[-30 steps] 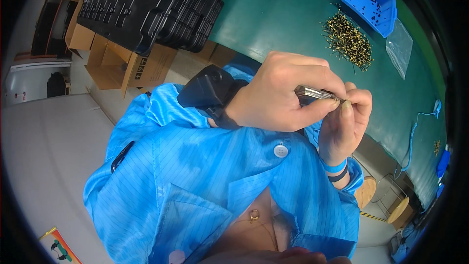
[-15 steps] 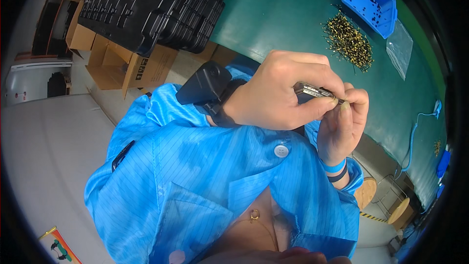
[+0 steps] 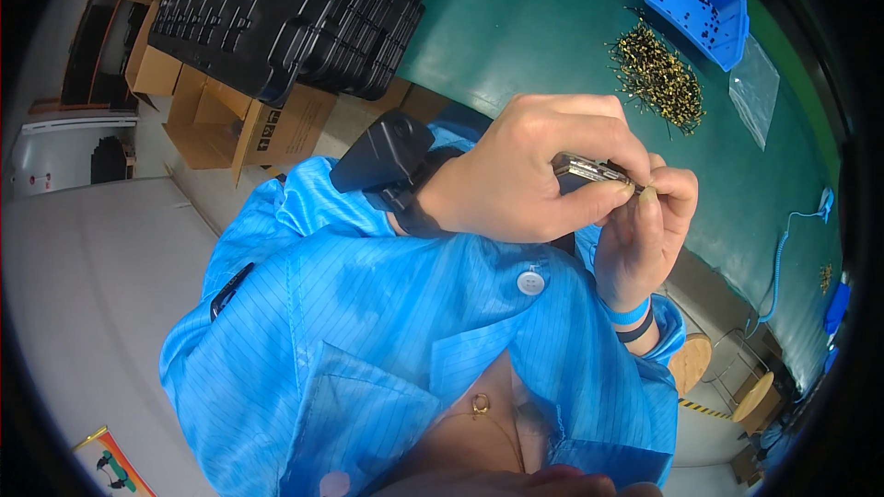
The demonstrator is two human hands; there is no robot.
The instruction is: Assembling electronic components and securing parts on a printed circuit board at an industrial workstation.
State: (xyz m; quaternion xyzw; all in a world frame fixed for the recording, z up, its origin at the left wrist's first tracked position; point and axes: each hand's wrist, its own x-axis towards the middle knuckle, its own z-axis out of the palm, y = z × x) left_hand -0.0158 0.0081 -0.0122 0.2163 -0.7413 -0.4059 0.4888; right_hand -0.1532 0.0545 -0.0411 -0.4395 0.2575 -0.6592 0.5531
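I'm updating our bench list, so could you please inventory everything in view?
table: one, green, upper right
metallic piece: one, silvery, left hand
parts piles: two, black-gold, table
bin: one, blue, table
bits: many, dark, bin
bag: one, clear, table
crates: several, black, upper left
boxes: several, brown, left
cord: one, blue, right
stool seats: two, tan, lower right
wristbands: two, blue, dark, right wrist
wrist device: one, black, left wrist
jacket: one, blue, centre
left hand: one, bare, centre
right hand: one, bare, right

Silvery metal piece (image 3: 587,168), tilted, partly covered
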